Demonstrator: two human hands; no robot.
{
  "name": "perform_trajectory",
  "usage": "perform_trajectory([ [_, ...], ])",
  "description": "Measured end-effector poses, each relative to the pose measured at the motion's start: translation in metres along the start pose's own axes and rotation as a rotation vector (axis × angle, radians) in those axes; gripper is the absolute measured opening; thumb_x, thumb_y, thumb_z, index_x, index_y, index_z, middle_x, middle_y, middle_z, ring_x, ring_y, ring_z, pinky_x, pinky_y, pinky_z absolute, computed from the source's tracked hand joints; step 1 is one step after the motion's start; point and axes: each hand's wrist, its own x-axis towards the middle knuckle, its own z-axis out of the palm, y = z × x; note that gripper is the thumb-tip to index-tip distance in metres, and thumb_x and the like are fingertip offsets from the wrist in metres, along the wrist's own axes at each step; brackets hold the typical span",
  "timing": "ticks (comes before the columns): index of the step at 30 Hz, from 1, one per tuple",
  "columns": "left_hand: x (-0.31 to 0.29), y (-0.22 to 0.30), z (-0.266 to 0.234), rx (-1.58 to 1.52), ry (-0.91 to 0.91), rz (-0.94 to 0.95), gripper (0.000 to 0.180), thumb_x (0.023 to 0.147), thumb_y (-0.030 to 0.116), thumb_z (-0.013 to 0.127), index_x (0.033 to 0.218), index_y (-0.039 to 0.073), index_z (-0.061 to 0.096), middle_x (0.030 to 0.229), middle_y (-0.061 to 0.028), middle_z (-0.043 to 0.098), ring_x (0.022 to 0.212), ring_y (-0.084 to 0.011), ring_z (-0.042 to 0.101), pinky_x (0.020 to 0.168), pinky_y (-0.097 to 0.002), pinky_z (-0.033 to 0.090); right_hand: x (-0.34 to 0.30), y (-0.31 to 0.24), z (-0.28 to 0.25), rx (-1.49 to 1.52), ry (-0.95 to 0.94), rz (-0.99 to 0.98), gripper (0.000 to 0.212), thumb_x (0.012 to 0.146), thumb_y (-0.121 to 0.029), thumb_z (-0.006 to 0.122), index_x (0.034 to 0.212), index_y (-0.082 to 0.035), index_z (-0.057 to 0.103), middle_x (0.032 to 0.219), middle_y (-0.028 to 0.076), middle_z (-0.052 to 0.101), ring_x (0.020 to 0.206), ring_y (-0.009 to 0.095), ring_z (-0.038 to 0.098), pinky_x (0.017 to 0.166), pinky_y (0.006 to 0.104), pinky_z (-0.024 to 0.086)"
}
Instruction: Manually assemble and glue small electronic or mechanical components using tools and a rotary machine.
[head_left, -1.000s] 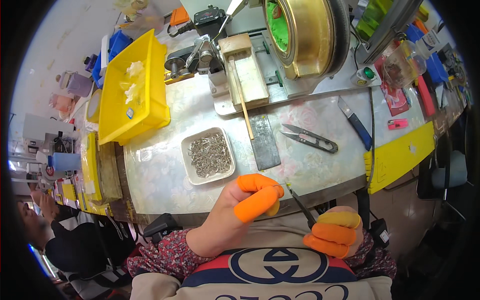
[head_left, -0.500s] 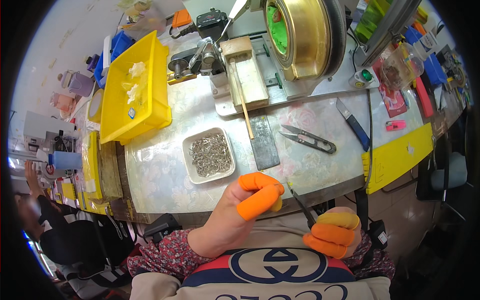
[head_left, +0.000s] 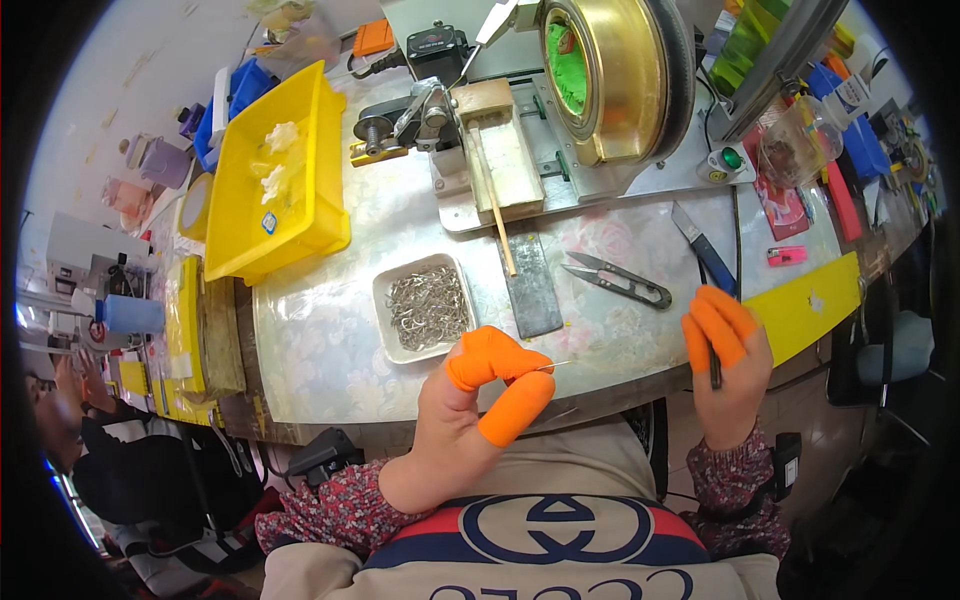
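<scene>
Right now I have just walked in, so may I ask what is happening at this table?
Someone wearing orange finger covers works at a table. The left hand pinches a thin, shiny piece between thumb and fingertip. The right hand, apart from it, holds a slim dark tool. A white tray of small metal pieces stands beyond the left hand. The snips and knife lie unheld on the table.
</scene>
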Motion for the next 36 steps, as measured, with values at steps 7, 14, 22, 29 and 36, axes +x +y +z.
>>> perform_trajectory([
  [7,0.001,0.004,-0.003,0.2,-0.015,0.207,0.015,0.072,0.0,0.062,0.086,0.004,0.058,0.078,-0.0057,0.053,0.071,-0.0159,0.05,0.064,-0.0256,0.039,0.024,-0.02,0.007,0.138,-0.166,0.074,0.034,0.071,0.0,0.058,0.105,-0.002,0.055,0.119,0.014,0.046,0.098,0.03,0.047,0.079,0.0371,0.039],
  [14,-0.003,-0.001,-0.005,0.047,-0.091,0.135,0.013,0.074,0.002,0.062,0.086,0.005,0.058,0.084,-0.0074,0.049,0.077,-0.0171,0.049,0.07,-0.0264,0.039,0.038,-0.06,0.012,0.782,-0.265,-0.011,0.026,0.07,-0.014,0.066,0.095,-0.009,0.059,0.108,0.01,0.052,0.095,0.027,0.051,0.079,0.0365,0.038],
  [22,-0.002,0.01,-0.006,0.151,-0.057,0.198,0.011,0.073,0.004,0.062,0.083,0.006,0.058,0.103,-0.011,0.039,0.088,-0.0196,0.045,0.079,-0.029,0.037,0.039,-0.055,0.009,0.381,-0.175,-0.295,0.016,0.068,-0.012,0.065,0.081,-0.01,0.057,0.092,0.007,0.055,0.087,0.025,0.053,0.077,0.0379,0.038],
  [29,0.001,0.016,-0.021,0.49,0.11,0.382,0.014,0.069,0.003,0.065,0.082,0.006,0.061,0.103,-0.0132,0.042,0.093,-0.0241,0.044,0.08,-0.0307,0.036,0.028,-0.036,-0.006,0.519,-0.032,-0.07,0.008,0.077,-0.012,0.057,0.077,-0.005,0.053,0.082,0.009,0.052,0.08,0.027,0.052,0.072,0.0359,0.041],
  [36,0.004,0.02,-0.019,0.536,0.09,0.451,0.017,0.067,0.003,0.067,0.082,0.008,0.061,0.104,-0.0144,0.045,0.094,-0.0264,0.045,0.083,-0.0324,0.035,0.023,-0.05,-0.008,0.938,-0.072,0.227,0.017,0.082,-0.02,0.054,0.075,-0.005,0.052,0.083,0.011,0.056,0.08,0.024,0.054,0.074,0.0342,0.042],
])
